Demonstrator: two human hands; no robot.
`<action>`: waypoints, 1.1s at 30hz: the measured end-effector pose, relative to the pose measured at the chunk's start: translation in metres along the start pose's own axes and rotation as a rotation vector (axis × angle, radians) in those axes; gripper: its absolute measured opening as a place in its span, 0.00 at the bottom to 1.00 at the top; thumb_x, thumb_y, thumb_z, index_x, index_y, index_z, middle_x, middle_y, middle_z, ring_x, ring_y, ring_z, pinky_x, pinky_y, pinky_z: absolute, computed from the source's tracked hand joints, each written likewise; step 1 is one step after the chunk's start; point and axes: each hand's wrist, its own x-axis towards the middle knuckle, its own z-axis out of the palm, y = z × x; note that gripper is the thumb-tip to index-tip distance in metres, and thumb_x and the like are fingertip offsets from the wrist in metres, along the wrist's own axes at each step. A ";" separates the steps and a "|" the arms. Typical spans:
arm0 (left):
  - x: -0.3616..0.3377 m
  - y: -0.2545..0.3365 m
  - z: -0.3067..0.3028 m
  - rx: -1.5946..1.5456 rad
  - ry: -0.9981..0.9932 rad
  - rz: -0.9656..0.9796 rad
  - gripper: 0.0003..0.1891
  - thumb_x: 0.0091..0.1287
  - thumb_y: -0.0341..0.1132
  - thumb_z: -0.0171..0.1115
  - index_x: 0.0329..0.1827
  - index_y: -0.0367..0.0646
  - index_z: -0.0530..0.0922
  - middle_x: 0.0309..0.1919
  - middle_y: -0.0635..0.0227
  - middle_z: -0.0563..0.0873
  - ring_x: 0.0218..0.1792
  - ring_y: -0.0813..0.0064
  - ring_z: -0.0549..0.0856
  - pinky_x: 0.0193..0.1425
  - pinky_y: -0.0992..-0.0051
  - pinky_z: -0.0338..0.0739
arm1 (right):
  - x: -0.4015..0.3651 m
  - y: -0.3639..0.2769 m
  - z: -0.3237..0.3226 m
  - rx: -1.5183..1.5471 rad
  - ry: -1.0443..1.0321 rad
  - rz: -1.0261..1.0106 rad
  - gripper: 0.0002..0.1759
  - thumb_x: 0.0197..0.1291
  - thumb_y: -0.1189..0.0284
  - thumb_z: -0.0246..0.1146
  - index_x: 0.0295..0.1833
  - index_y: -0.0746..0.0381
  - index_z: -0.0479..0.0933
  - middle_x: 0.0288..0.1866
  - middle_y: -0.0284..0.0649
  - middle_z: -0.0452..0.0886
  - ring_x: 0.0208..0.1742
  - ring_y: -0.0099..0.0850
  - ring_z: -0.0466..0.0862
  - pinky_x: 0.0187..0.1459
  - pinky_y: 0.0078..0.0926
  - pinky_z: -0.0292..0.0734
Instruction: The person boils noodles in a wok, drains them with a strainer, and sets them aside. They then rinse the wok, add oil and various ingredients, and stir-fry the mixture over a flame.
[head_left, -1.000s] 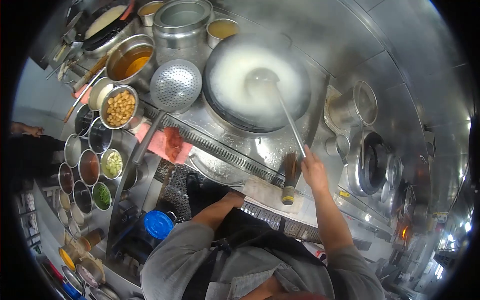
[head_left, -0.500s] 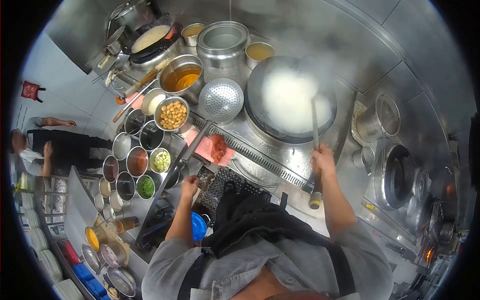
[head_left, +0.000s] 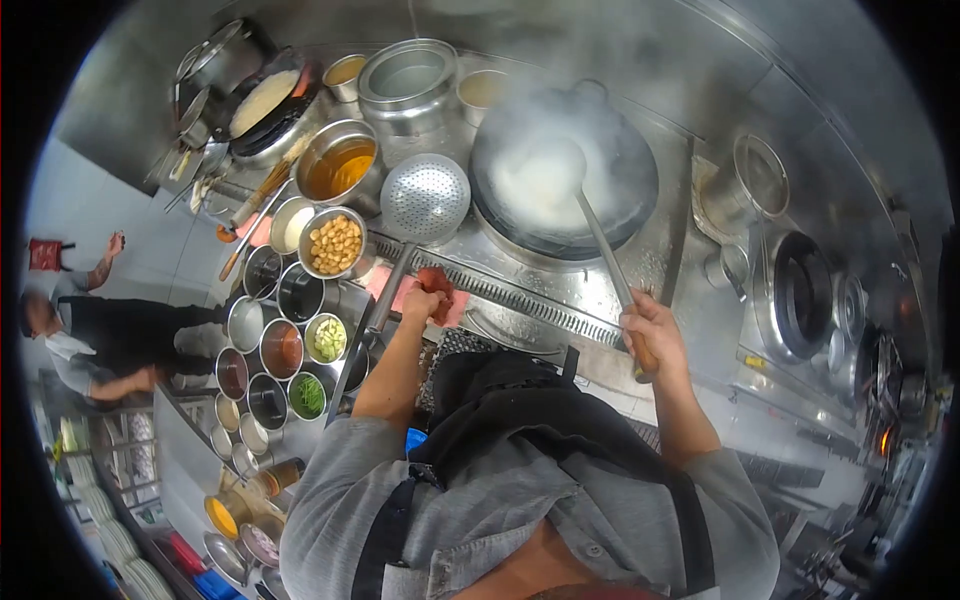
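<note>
A steaming wok (head_left: 640,190) with whitish contents stands on the steel stove. My right hand (head_left: 655,335) is wrapped round the wooden end of a long ladle (head_left: 607,240), whose bowl lies in the wok amid steam. My left hand (head_left: 422,302) is at a crumpled red cloth (head_left: 436,285), its fingers closed at the cloth's left part. Under the red cloth lies a pink cloth (head_left: 458,306) on the stove's front edge. A perforated strainer (head_left: 425,197) rests left of the wok, its handle pointing toward me.
Left of the strainer stand a bowl of yellow-brown pieces (head_left: 335,245), a pot of amber liquid (head_left: 340,172) and several steel containers. Another wok (head_left: 265,105) is at the back left, an empty one (head_left: 800,295) at the right. A person (head_left: 120,335) stands at far left.
My left hand has moved forward to the red cloth. The ladle's bowl has shifted left in the wok, and my right hand holds its wooden end. The view has shifted, and the person's arms have moved.
</note>
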 end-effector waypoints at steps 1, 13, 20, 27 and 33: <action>0.000 0.001 0.003 0.007 0.019 0.002 0.30 0.45 0.45 0.70 0.49 0.37 0.73 0.44 0.48 0.83 0.50 0.54 0.81 0.54 0.63 0.74 | -0.005 0.002 -0.005 -0.094 -0.013 -0.037 0.34 0.50 0.79 0.61 0.65 0.73 0.62 0.24 0.35 0.73 0.18 0.23 0.73 0.17 0.20 0.67; 0.007 -0.020 0.028 -0.771 -0.124 0.126 0.21 0.52 0.25 0.63 0.49 0.44 0.70 0.35 0.60 0.81 0.36 0.67 0.85 0.32 0.70 0.81 | -0.072 0.032 -0.039 -1.256 0.168 -0.326 0.30 0.52 0.76 0.61 0.64 0.61 0.66 0.34 0.54 0.78 0.35 0.52 0.79 0.38 0.43 0.75; -0.049 0.091 -0.036 -1.411 -0.411 -0.007 0.14 0.60 0.33 0.59 0.49 0.41 0.72 0.33 0.64 0.82 0.28 0.70 0.81 0.33 0.71 0.79 | 0.010 0.047 -0.056 -1.371 0.266 -0.304 0.32 0.53 0.79 0.55 0.67 0.57 0.61 0.42 0.57 0.78 0.40 0.54 0.80 0.43 0.47 0.75; -0.037 0.182 0.009 -1.023 -0.505 -0.019 0.13 0.71 0.41 0.48 0.49 0.42 0.73 0.30 0.65 0.83 0.27 0.74 0.82 0.29 0.72 0.78 | 0.045 0.089 -0.055 -1.194 0.346 -0.336 0.33 0.57 0.76 0.53 0.70 0.56 0.57 0.36 0.62 0.78 0.38 0.58 0.79 0.42 0.51 0.71; -0.024 0.211 0.056 -1.075 -0.470 -0.107 0.11 0.70 0.40 0.48 0.47 0.45 0.71 0.32 0.65 0.82 0.26 0.71 0.81 0.28 0.68 0.76 | 0.026 0.114 -0.038 -1.001 0.360 -0.294 0.36 0.56 0.75 0.54 0.71 0.59 0.52 0.31 0.59 0.78 0.34 0.56 0.79 0.38 0.51 0.72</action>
